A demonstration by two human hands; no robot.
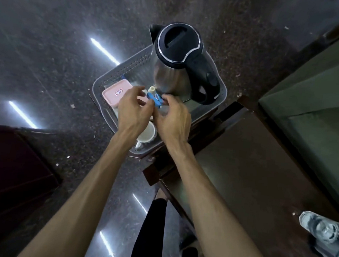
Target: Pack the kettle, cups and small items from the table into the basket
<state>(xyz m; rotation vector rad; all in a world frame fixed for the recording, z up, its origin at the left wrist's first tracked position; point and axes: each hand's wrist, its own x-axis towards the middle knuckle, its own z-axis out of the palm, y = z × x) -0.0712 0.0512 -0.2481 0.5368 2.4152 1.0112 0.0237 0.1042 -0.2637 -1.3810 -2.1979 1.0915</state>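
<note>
A grey perforated basket [120, 72] sits on the dark floor beside a brown table. A steel kettle [177, 60] with a black lid and handle stands upright in its far right part. A pink lidded box [115, 93] lies in the left part, and a white cup [147, 133] rests at the near end under my wrists. Both hands are over the basket's middle. My left hand [134, 107] and my right hand [173, 116] together pinch a small blue item [155, 100] with a pale cap, just in front of the kettle's base.
The brown table [251, 174] fills the right foreground, with a clear plastic bottle [325, 233] lying near its right edge. A green upholstered seat [317, 102] stands at the far right. A dark red cabinet [7, 173] is at the left. My leg shows below.
</note>
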